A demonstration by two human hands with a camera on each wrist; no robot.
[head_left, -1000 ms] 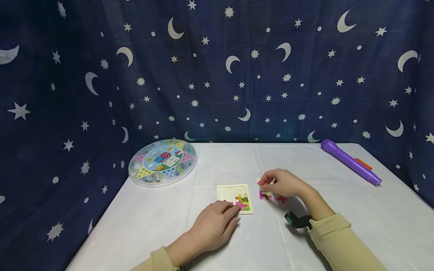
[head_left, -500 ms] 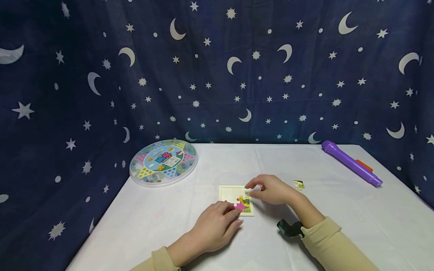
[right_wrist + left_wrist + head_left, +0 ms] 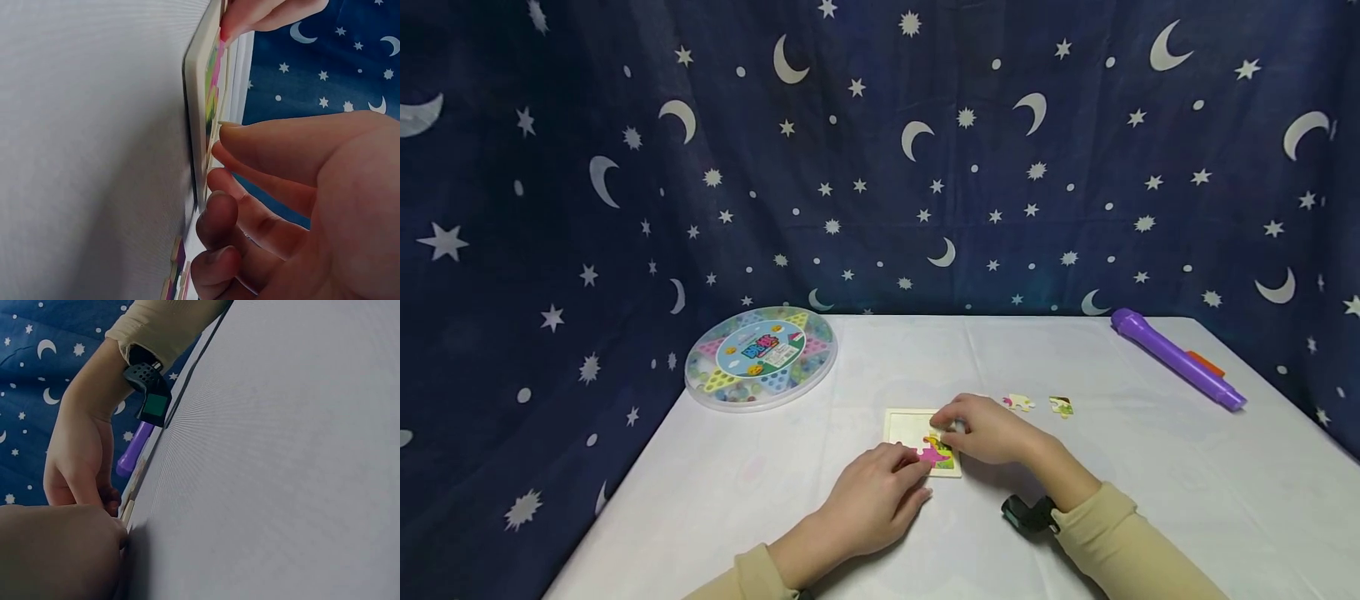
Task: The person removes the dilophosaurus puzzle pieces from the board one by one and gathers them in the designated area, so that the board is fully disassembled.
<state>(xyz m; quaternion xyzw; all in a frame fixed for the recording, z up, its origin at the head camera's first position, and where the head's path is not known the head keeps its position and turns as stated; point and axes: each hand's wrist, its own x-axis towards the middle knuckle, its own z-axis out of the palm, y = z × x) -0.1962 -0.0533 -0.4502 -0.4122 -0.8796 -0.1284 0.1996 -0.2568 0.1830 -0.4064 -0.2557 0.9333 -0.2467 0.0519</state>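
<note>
A small cream puzzle tray lies mid-table, a pink, green and yellow picture partly filling its lower right. My left hand rests on its near left edge, fingertips on the pink part. Over the tray's right side is my right hand, thumb and index finger pinching a puzzle piece mostly hidden by the fingers. In the right wrist view, the right thumb and fingers come right down at the tray's surface. Two loose puzzle areas, a white-and-pink piece and a green-brown piece, lie right of the tray.
A round clear marble-game box with a printed lid sits at the back left. Back right lies a purple tube beside an orange item. A dark blue star-and-moon curtain hangs behind the white-covered table.
My right hand has moved left from the loose pieces to the tray, lowering a piece onto its right side. The loose pieces are uncovered again. My left hand has stayed put.
</note>
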